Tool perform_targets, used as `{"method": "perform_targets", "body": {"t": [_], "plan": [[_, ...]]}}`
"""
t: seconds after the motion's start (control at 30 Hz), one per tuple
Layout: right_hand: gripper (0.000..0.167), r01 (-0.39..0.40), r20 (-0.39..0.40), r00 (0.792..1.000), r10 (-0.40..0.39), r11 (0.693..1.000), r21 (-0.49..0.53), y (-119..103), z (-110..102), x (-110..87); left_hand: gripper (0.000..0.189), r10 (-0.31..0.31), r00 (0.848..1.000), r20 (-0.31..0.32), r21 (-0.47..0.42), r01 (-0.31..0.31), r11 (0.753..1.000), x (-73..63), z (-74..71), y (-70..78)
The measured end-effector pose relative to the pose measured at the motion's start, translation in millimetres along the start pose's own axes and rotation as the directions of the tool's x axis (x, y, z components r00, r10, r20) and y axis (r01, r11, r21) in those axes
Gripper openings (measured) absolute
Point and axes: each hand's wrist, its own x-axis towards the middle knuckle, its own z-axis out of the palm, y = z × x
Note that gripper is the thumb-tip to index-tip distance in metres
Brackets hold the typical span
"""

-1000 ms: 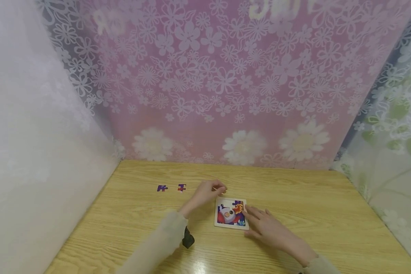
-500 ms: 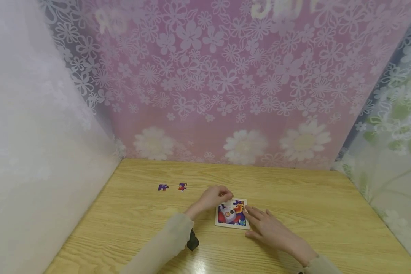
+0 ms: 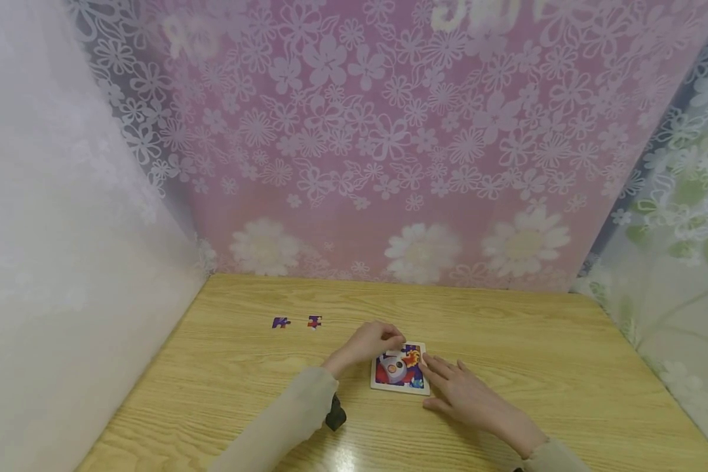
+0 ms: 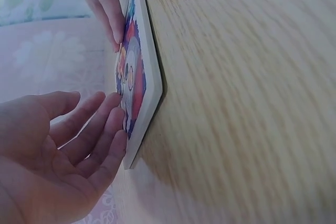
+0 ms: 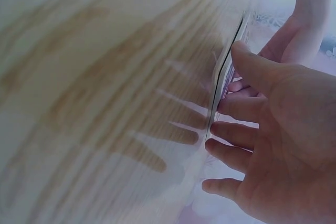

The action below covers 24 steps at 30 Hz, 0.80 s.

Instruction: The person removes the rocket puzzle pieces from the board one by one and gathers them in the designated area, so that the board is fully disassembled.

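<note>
A small wooden jigsaw tray (image 3: 398,391) lies on the table, bearing a purple and red picture with a pale round cartoon figure. My left hand (image 3: 373,341) reaches over its upper left corner and hides that part. In the left wrist view, the slightly bent fingers of the left hand (image 4: 68,145) touch the puzzle's face, the thumb apart from them; no piece shows between them. My right hand (image 3: 469,396) rests with extended fingers against the tray's right edge. The right wrist view shows the fingertips of the right hand (image 5: 283,129) along that edge.
Two loose jigsaw pieces (image 3: 280,322) lie to the left of the tray, apart from each other. The wooden table (image 3: 537,347) meets a pink flowered backdrop (image 3: 342,164) behind, with pale sheets at both sides.
My left hand has moved right and slightly nearer, from beyond the tray's upper left corner onto the puzzle. A small pale thing showed at its fingertips earlier. The right hand stays in place.
</note>
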Motion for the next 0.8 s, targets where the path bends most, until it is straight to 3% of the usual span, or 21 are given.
{"method": "perform_targets", "body": {"t": [0.53,0.8], "plan": [[0.068,0.007,-0.009,1.000,-0.007,0.999,-0.031,0.1,1.5,0.8,0.028,-0.031,0.999,0.008,0.030,0.031,0.999,1.4,4.1,3.8],[0.068,0.017,-0.020,1.000,-0.018,1.000,-0.026,-1.6,1.3,0.2,0.032,-0.048,0.998,0.047,0.054,0.045,0.998,3.1,7.4,4.7]]}}
